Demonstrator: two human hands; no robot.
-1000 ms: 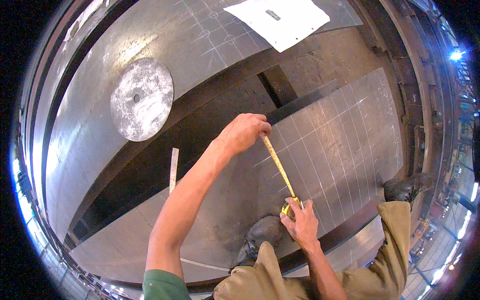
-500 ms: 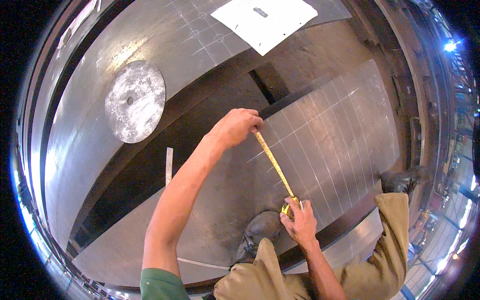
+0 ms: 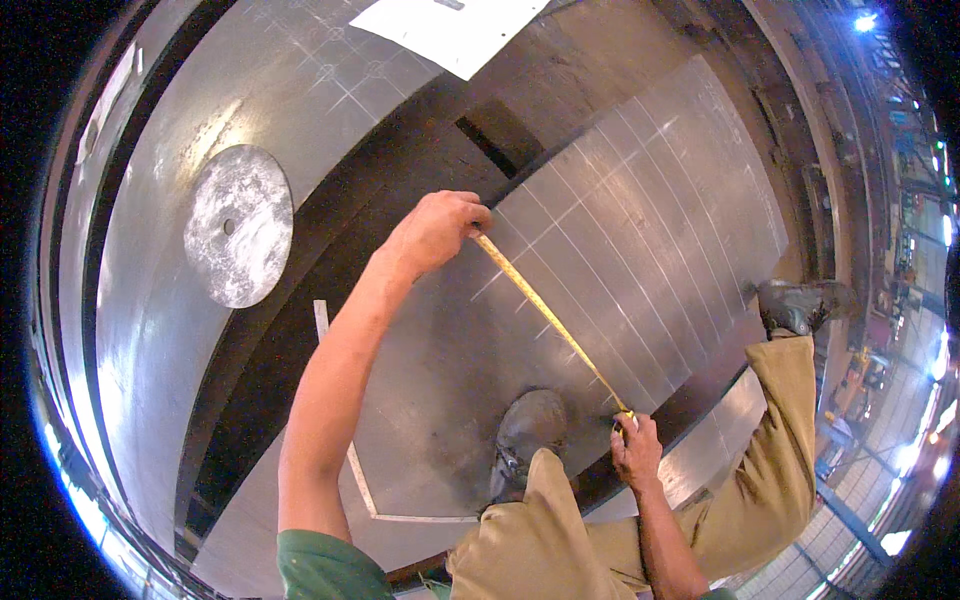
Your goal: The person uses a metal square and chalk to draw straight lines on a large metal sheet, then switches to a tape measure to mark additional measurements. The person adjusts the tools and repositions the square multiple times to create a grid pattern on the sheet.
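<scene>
A yellow tape measure (image 3: 547, 312) is stretched across a grey metal plate (image 3: 440, 340) marked with white chalk lines. At the plate's far edge, my left hand (image 3: 440, 228) pinches the end of the blade. Near the plate's closer edge, my right hand (image 3: 637, 452) is wrapped round the tape's case, which is mostly hidden by the fingers. The blade runs straight and slanted between both hands, beside the scribed grid. A thin carpenter's square (image 3: 361, 482) lies on the plate, partly behind my left forearm.
A round metal disc (image 3: 238, 226) with a small centre hole rests on another curved plate (image 3: 150, 250) at left. A white sheet (image 3: 450, 30) lies at the far side. Dark gaps separate the plates. My dark boots (image 3: 532, 430) are on and beside the marked plate.
My right hand has moved right and nearer, drawing out more of the blade. The left hand still holds its end at the far edge. The whole view has shifted somewhat.
</scene>
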